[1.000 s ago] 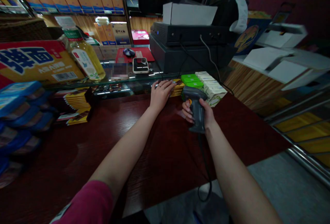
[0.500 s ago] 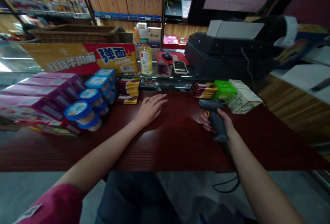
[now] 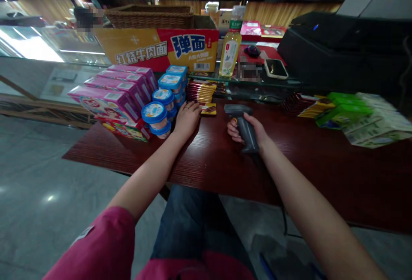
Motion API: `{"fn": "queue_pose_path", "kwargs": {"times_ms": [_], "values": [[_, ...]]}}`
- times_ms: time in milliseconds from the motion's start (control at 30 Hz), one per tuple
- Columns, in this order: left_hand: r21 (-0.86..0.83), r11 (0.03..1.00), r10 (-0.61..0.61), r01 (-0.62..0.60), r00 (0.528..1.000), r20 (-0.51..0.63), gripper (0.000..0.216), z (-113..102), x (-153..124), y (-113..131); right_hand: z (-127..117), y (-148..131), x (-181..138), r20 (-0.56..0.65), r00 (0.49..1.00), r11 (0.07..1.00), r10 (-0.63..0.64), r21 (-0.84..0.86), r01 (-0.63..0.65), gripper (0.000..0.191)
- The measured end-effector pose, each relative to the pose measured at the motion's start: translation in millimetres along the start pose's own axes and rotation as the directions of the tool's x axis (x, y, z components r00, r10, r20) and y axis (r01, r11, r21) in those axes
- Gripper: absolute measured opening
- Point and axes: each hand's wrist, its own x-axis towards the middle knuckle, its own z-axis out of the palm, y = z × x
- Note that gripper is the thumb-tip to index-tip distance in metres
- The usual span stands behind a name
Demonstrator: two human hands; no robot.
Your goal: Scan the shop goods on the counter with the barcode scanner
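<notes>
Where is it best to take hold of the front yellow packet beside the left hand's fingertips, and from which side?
Probably by the right end, coming from the right and slightly above. The front yellow packet lies flat, and that end looks free, whereas the left hand is at its left end and stacked packets sit close behind.

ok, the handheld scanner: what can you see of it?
The scanner is pistol-shaped, dark grey and plastic-looking, with a small yellow-orange trigger and a dark cable hanging below. The right hand wraps its handle, holding it roughly upright, head pointing picture-left, over the reddish-brown table. I can't tell whether its base touches the table.
</notes>
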Motion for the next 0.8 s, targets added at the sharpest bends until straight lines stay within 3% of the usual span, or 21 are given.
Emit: {"fn": "queue_pose_path", "kwargs": {"times_ms": [100,167,267,333,433,567,800], "values": [[-0.081,0.992,0.094,-0.091,0.995,0.033,0.038,-5,2,2,4,0,3,-0.002,1.000,1.000,0.002,-0.006,-0.002,0.042],[-0.149,0.986,0.078,-0.071,0.996,0.041,0.037,-7,5,3,7,-1,-1,-0.015,1.000,0.999,-0.022,-0.024,0.022,0.041],[-0.254,0.966,-0.079,0.059,0.994,-0.070,0.030,-9,11,5,12,0,-7,-0.050,0.996,0.996,-0.073,-0.050,0.071,0.042],[-0.356,0.922,-0.219,0.154,0.964,-0.149,0.032,-9,14,6,16,2,-9,-0.065,0.994,0.994,-0.088,-0.067,0.084,0.042],[-0.500,0.843,-0.283,0.200,0.954,-0.094,0.031,-6,15,7,21,4,-7,-0.073,0.996,0.993,-0.058,-0.102,0.050,0.043],[-0.518,0.829,-0.242,0.209,0.970,0.004,0.036,0,15,7,23,6,-6,-0.115,0.993,0.993,-0.031,-0.119,0.017,0.044],[-0.506,0.838,-0.244,0.204,0.970,-0.014,0.035,1,15,7,19,9,-5,-0.156,0.988,0.988,0.015,-0.147,-0.039,0.045]]}}
